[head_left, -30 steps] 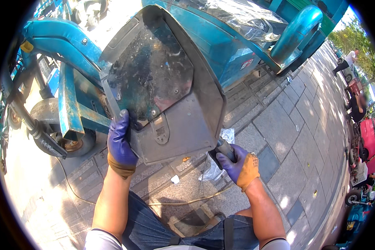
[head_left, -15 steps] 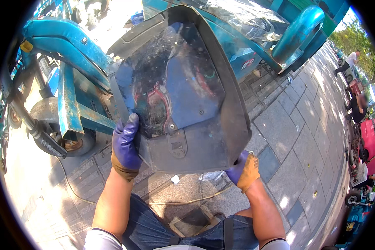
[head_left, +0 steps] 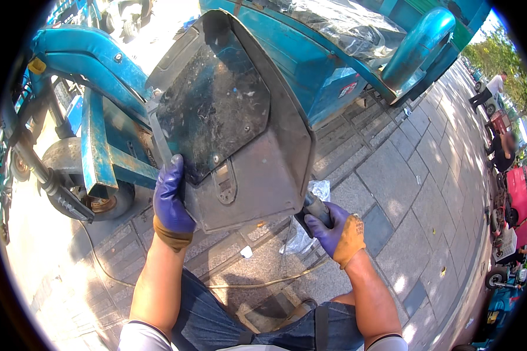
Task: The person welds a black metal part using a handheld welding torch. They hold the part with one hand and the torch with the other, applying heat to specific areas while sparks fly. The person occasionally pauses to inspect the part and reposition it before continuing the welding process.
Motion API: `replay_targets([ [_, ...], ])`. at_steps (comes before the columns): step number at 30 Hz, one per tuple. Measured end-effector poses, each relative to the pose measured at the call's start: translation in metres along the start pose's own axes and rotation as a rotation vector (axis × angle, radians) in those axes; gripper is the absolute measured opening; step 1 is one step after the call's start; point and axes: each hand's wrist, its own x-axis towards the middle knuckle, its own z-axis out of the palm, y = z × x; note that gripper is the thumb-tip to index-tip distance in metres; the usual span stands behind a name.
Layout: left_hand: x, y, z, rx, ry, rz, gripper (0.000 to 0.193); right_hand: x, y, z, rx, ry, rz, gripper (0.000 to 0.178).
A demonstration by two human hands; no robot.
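Note:
In front of me stands a dark, shield-like casing (head_left: 263, 172) with raised sides and a scuffed, glossy dark panel (head_left: 216, 117) screwed to it. Its lower part has a small slotted tab. My left hand (head_left: 173, 199), in a purple-and-tan glove, grips the lower left edge, its thumb over the front face. Below the lower right corner, my right hand (head_left: 336, 231), in a matching glove, is closed round a dark cylindrical handle (head_left: 316, 206). I cannot tell whether the handle is joined to the casing.
A teal vehicle frame (head_left: 93, 140) with a wheel (head_left: 108, 202) is at left, and a teal cargo body (head_left: 298, 70) behind. A cable (head_left: 263, 285) crosses the paving beside crumpled clear plastic (head_left: 298, 237). People and a pink vehicle (head_left: 518, 193) are far right.
The casing has turned and shifted left, so its panel no longer reflects as strongly. The dark handle in my right hand has come into view. My left hand has moved only slightly.

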Motion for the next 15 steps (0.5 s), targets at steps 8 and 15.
replay_targets([
  [8,-0.027,-0.003,0.020,0.531,-0.164,0.021,0.018,0.006,0.057,0.008,-0.521,0.109,-0.338,0.029],
  [15,-0.007,-0.002,0.007,0.107,-0.070,-0.022,0.033,-0.004,0.015,0.001,-0.080,-0.001,-0.176,0.045],
])
